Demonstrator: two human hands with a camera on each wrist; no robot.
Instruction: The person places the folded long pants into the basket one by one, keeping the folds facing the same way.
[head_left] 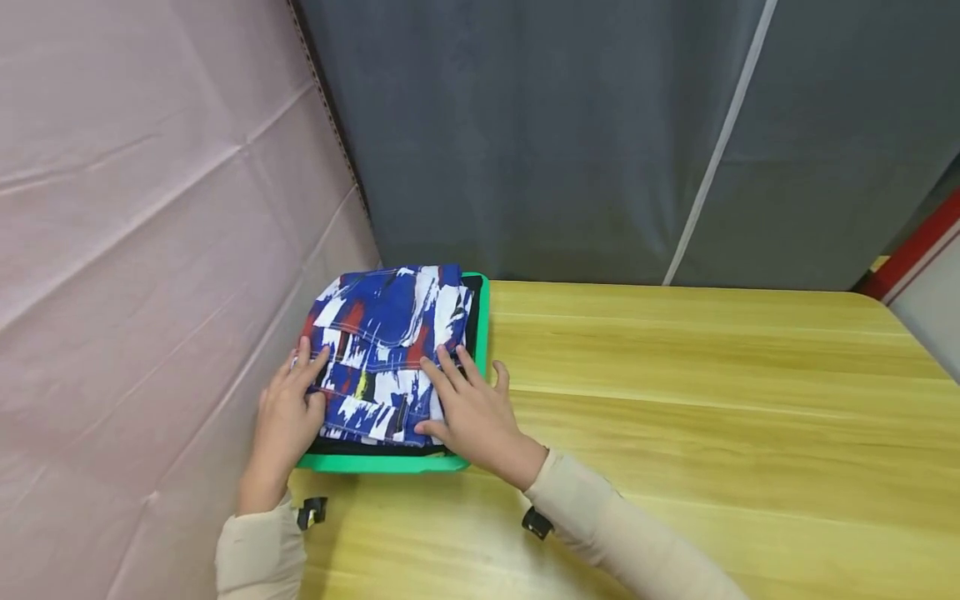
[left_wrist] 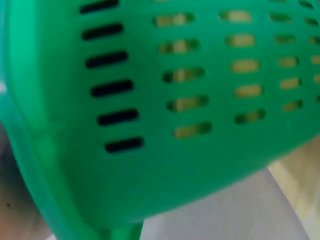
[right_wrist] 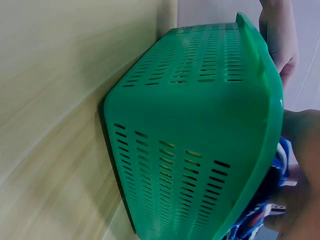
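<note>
Folded blue, white and red patterned denim clothing (head_left: 375, 333) lies on top of dark cloth inside a green plastic basket (head_left: 390, 463). My left hand (head_left: 288, 412) rests on the left edge of the clothing with its fingers spread. On the right side, my right hand (head_left: 476, 408) touches the clothing, fingers extended and apart. The left wrist view is filled by the slotted wall of the basket (left_wrist: 150, 175). From the right wrist, the basket (right_wrist: 190, 115) shows its outer corner, with a bit of the patterned clothing (right_wrist: 255, 215) at the rim.
The basket stands on a wooden table (head_left: 712, 417), close to a pink-covered wall (head_left: 150, 250) on the left. A dark grey curtain (head_left: 525, 150) hangs behind the table. At the far right is a red-edged object (head_left: 918, 242).
</note>
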